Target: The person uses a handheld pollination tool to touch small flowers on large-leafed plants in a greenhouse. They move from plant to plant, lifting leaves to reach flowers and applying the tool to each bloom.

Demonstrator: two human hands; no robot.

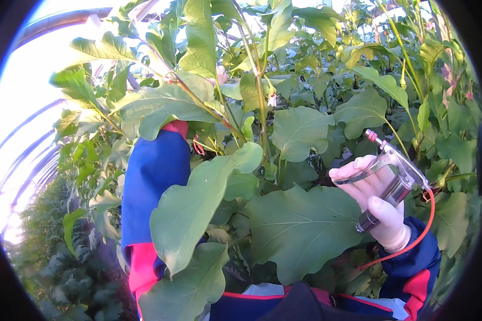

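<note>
My right hand [379, 192], in a pale thin glove, holds a metal trigger spray gun [399, 170] with a dark cylindrical body. Its thumb lies over the cylinder and the fingers reach behind the curved lever. A red hose [430, 218] runs from the gun down past the wrist. My left hand [221, 75] is mostly hidden behind eggplant leaves; only pale fingertips show near a stem, and what they touch is unclear. The blue and red left sleeve [156, 172] reaches up beneath a broad leaf [166, 102]. A pale eggplant flower [272, 99] hangs right of the fingertips.
Large eggplant leaves [301, 228] spread close before my body, and one leaf [201, 200] overlaps the left sleeve. Dense plants stand ahead and to the right. Curved greenhouse hoops [28, 148] line the left. A red loop [199, 146] hangs near the stems.
</note>
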